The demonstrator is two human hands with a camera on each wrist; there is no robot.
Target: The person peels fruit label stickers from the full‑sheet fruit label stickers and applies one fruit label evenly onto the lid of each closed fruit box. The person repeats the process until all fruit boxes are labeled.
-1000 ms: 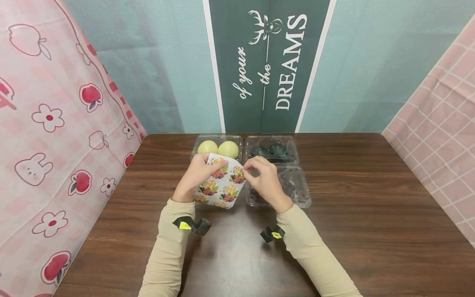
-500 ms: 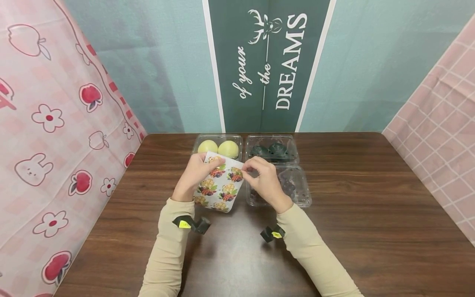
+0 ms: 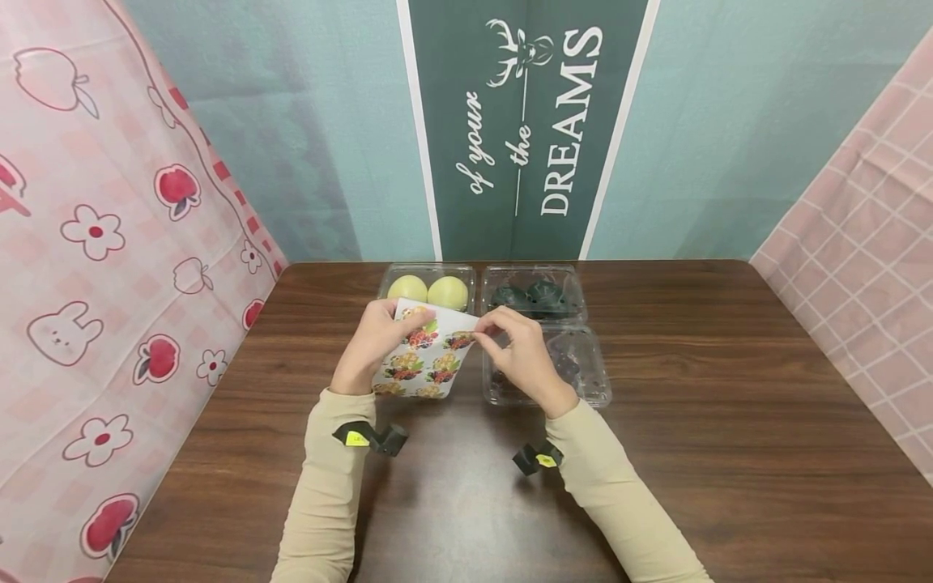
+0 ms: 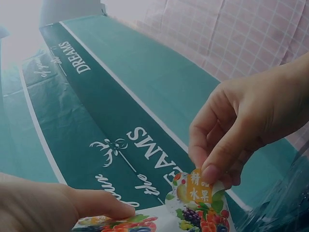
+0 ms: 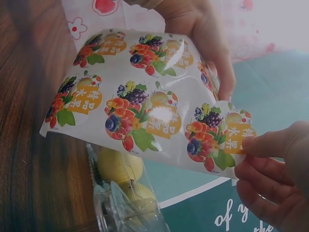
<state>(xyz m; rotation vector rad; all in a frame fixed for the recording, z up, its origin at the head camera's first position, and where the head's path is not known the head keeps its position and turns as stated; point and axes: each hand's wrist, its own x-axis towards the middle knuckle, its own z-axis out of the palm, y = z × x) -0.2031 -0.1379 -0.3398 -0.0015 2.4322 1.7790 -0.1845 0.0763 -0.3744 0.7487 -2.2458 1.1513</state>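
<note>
My left hand (image 3: pixel 368 344) holds a white sheet of fruit stickers (image 3: pixel 419 360) by its upper left part, thumb lying over the printed face. At the sheet's upper right corner my right hand (image 3: pixel 521 352) pinches a fruit sticker (image 5: pixel 219 135) between thumb and forefinger. The left wrist view shows this sticker's scalloped edge (image 4: pixel 183 193) standing up past the sheet. Orange labels with white characters are printed among the fruits. Behind the sheet, a clear box (image 3: pixel 384 283) holds yellow-green round fruits (image 3: pixel 448 293), partly hidden.
A clear box with dark green contents (image 3: pixel 543 295) stands at the back, right of the yellow fruit box. In front of it is another clear box (image 3: pixel 594 380) with dark contents, partly under my right hand. Cloth backdrop (image 3: pixel 328 162) hangs behind the brown wooden table (image 3: pixel 692 405).
My left hand has moved slightly left with the sheet, whose lower edge has tilted up. My right hand stays nearly in place, and the pinched sticker's edge is bent away from the sheet.
</note>
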